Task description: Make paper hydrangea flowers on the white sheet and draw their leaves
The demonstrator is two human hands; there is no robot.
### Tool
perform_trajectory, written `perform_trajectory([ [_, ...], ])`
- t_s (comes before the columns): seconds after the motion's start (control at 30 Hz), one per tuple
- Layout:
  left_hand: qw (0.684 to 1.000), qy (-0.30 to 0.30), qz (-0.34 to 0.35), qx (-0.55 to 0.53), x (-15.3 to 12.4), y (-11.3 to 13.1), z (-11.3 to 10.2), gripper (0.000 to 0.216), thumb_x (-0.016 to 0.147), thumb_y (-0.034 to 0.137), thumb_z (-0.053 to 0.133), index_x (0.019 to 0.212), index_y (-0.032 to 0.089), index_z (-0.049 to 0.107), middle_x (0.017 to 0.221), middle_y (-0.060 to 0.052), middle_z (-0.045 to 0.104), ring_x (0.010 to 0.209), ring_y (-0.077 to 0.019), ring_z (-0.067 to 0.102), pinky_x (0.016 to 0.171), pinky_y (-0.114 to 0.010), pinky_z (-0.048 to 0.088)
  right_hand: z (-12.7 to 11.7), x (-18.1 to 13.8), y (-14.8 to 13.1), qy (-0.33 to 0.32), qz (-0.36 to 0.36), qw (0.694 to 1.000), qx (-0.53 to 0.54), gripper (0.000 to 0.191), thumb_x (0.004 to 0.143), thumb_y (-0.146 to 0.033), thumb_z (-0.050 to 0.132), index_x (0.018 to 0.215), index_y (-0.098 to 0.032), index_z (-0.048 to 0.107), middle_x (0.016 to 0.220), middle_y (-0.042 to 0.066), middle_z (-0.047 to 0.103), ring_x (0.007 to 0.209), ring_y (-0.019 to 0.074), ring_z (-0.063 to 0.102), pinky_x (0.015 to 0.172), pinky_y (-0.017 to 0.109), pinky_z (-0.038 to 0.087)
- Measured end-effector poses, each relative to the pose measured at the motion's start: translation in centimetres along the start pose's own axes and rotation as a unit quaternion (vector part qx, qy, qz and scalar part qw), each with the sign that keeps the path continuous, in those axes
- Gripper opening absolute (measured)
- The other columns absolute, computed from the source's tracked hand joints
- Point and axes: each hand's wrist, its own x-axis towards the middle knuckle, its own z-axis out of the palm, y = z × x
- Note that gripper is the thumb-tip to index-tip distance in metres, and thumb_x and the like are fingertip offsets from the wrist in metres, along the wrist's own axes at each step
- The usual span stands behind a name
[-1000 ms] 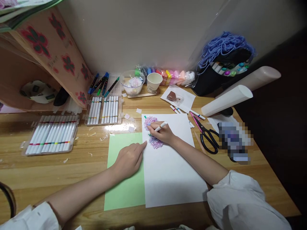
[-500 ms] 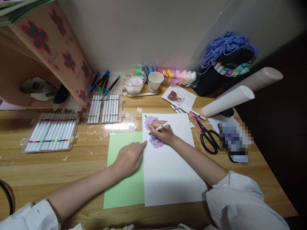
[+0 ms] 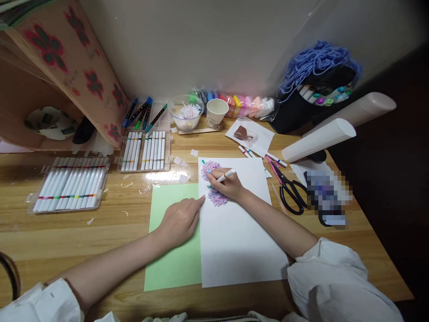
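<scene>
My right hand grips a white marker pen and holds its tip on a pink and purple flower picture at the top left of a white sheet of paper. My left hand lies flat, fingers together, on a green sheet. Its fingertips press the left edge of the white sheet.
Two clear marker cases lie at the left. Loose pens, a bowl, a paper cup and clay packs stand at the back. Scissors, paper rolls and a black bag are at the right.
The pen in my right hand has shifted slightly over the flower picture. My left hand has stayed where it was.
</scene>
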Motion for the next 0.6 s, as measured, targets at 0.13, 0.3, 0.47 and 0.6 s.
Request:
perform_trajectory([
  [0.13, 1.0, 0.0, 0.0, -0.002, 0.05, -0.02, 0.02, 0.033, 0.094, 0.015, 0.033, 0.122, 0.011, 0.05, 0.073, -0.003, 0.061, 0.063, -0.0161, 0.055, 0.054, -0.028, 0.04, -0.05, 0.02, 0.1, -0.004, -0.006, 1.0, 0.0, 0.042, 0.091, -0.019, 0.045, 0.059, -0.021, 0.018, 0.053, -0.006, 0.021, 0.048, 0.0083, 0.021, 0.048, 0.025, 0.024],
  [0.3, 1.0, -0.004, -0.002, -0.002, 0.11, -0.04, 0.0, 0.034, 0.095, 0.016, 0.031, 0.123, 0.011, 0.05, 0.074, -0.003, 0.062, 0.065, -0.0161, 0.055, 0.055, -0.028, 0.041, -0.09, -0.02, 0.07, 0.004, 0.006, 1.0, -0.003, 0.043, 0.092, -0.024, 0.044, 0.058, -0.021, 0.019, 0.052, -0.006, 0.022, 0.048, 0.0087, 0.022, 0.049, 0.025, 0.026],
  [0.47, 1.0, -0.012, -0.005, 0.0, 0.1, 0.02, -0.08, 0.034, 0.095, 0.016, 0.03, 0.123, 0.012, 0.049, 0.074, -0.003, 0.062, 0.064, -0.0159, 0.055, 0.055, -0.028, 0.041, -0.13, -0.07, 0.02, -0.012, 0.033, 0.999, -0.018, 0.044, 0.093, -0.03, 0.041, 0.057, -0.021, 0.019, 0.051, -0.005, 0.023, 0.047, 0.0094, 0.022, 0.049, 0.027, 0.027],
  [0.6, 1.0, -0.01, -0.005, 0.0, 0.1, 0.04, -0.09, 0.034, 0.094, 0.015, 0.032, 0.123, 0.011, 0.05, 0.074, -0.003, 0.062, 0.064, -0.0166, 0.055, 0.055, -0.029, 0.041, -0.14, -0.09, 0.05, -0.014, 0.04, 0.999, -0.015, 0.045, 0.094, -0.033, 0.041, 0.057, -0.021, 0.019, 0.051, -0.005, 0.023, 0.047, 0.0094, 0.022, 0.049, 0.027, 0.027],
])
